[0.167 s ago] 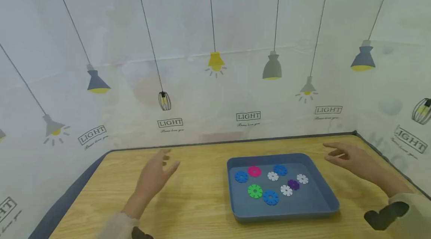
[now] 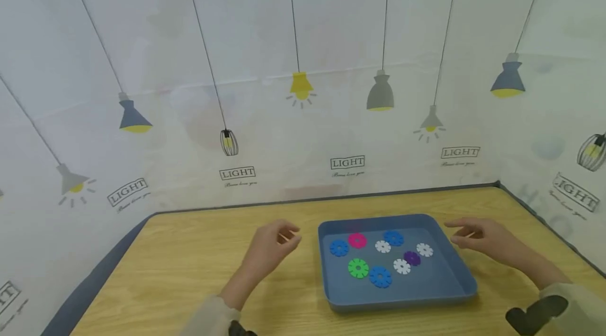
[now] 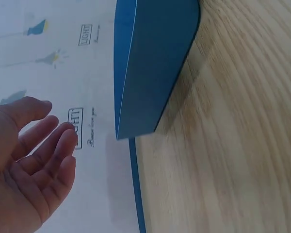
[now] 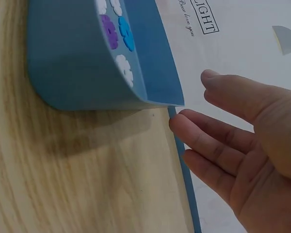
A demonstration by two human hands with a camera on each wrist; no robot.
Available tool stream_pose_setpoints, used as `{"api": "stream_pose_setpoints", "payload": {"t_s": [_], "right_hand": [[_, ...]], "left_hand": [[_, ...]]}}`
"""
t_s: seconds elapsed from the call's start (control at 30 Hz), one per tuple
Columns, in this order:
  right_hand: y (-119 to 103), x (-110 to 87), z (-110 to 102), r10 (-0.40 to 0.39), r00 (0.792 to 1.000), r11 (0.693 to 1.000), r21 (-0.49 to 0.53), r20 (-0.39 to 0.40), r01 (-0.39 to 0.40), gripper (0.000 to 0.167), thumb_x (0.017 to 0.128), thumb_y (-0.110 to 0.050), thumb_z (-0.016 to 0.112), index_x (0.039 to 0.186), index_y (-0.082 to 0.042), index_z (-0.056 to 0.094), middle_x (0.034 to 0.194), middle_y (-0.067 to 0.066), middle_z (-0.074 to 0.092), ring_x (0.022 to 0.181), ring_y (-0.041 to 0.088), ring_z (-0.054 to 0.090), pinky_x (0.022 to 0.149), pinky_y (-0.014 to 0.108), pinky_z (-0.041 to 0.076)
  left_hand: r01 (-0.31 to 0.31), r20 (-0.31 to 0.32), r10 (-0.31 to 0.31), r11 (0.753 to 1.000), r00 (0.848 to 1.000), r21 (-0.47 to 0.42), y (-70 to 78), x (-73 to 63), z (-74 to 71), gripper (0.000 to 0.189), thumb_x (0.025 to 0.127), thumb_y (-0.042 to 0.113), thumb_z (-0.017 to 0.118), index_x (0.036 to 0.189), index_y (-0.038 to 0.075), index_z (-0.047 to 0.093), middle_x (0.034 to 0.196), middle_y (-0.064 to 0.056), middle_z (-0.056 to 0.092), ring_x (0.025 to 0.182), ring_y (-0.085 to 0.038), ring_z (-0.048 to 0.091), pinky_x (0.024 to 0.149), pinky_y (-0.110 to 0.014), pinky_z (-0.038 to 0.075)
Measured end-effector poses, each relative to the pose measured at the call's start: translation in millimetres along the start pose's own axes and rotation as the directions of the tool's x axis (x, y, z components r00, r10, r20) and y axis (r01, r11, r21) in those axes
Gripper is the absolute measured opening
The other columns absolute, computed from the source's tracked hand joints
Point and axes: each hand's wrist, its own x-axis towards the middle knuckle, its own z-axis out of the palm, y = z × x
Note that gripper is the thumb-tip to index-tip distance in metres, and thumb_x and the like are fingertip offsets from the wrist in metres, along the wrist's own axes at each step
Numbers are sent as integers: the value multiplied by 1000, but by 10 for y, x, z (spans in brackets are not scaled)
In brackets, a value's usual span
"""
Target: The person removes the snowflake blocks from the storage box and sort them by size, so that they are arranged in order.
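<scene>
A blue-grey tray (image 2: 402, 296) sits on the wooden table, right of the middle in the head view. Flat notched plastic discs lie scattered on its bottom: a pink disc (image 2: 363, 241), a green disc (image 2: 352, 268), a purple disc (image 2: 417, 258), several blue and white ones. My left hand (image 2: 270, 246) hovers left of the tray, fingers loosely bent, nothing in it; the left wrist view has the palm (image 3: 24, 189) beside the tray wall. Off the tray's right side is my right hand (image 2: 490, 241), fingers relaxed and bare, pointing at the far right corner.
Wood-grain table (image 2: 189, 267) extends left of the tray. A pale wall sheet (image 2: 265, 115) printed with hanging lamps closes off the back and both sides, meeting the table along a dark edge strip (image 2: 255, 204).
My left hand has moved right, toward the tray, its fingers curling a little. The right hand has come slightly left and lower. Tray and discs stay in place.
</scene>
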Motion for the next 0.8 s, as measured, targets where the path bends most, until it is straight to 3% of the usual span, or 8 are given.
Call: {"api": "stream_pose_setpoints", "payload": {"t_s": [0.1,0.2,0.37,0.57,0.67,0.8], "right_hand": [[55,-27,58,-17,1000,999,49,11,16,42,91,-16,57,122,11,50,100,18,63,77,15,63,66,31,51],[100,-49,81,-18,1000,998,66,15,17,40,91,-15,58,120,11,51,100,19,63,78,12,63,66,30,51],[162,-62,109,-16,1000,999,47,18,15,36,89,-14,60,116,10,56,101,19,63,82,7,61,66,27,51],[185,-59,129,-23,999,999,33,46,22,33,86,-10,63,109,13,59,101,22,64,82,9,62,67,25,50],[166,-46,119,-31,998,999,25,46,30,32,86,-9,63,108,13,59,102,23,63,83,11,63,68,24,50],[142,-23,111,-26,999,999,26,46,25,33,85,-10,64,108,13,59,103,24,63,84,15,63,68,24,50]], "left_hand": [[-58,109,62,997,992,-45,154,145,258,17,87,16,64,100,6,65,88,-1,64,76,-13,59,62,-26,48],[-99,229,106,994,968,-42,262,321,467,16,85,15,65,98,6,66,88,1,63,77,-11,58,63,-23,48],[-148,420,124,989,899,25,417,589,719,17,82,13,69,97,5,68,85,4,63,76,-6,57,64,-20,47],[-218,593,121,971,796,94,555,767,876,21,80,13,71,99,7,67,87,2,63,75,-5,56,64,-18,46],[-246,643,91,957,760,156,588,822,929,24,77,12,74,100,9,67,90,3,63,78,-5,56,66,-18,46],[-230,681,-1,941,732,249,621,874,989,28,71,14,79,96,15,68,92,6,59,82,-7,54,70,-22,46]]}}
